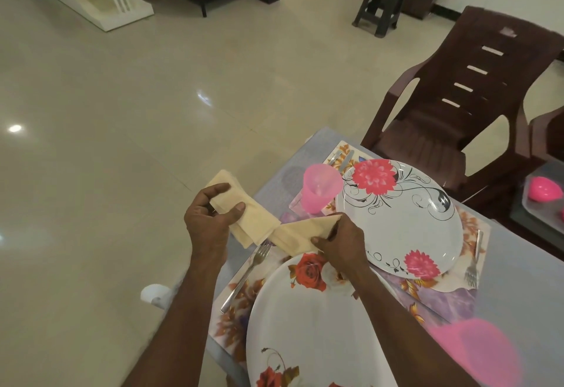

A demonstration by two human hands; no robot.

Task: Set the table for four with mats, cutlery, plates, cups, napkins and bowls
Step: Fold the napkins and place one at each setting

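My left hand (210, 218) grips a stack of folded cream napkins (244, 218) just off the table's left edge. One cream napkin (300, 232) is pinched in my right hand (341, 243), above the gap between two place settings. The near plate (311, 325) has red roses and lies on a floral mat (235, 325) with a fork (247, 273) at its left. On a second mat beyond it sits the far plate (403, 218), printed with pink flowers, with a pink cup (320, 188), cutlery (341, 157) behind it and a fork (474, 261) at its right.
A brown plastic chair (470, 96) stands at the table's far side. A blurred pink cup (479, 353) is close at the lower right. A pink bowl (544, 188) lies on a tray at the right edge. Tiled floor spreads to the left.
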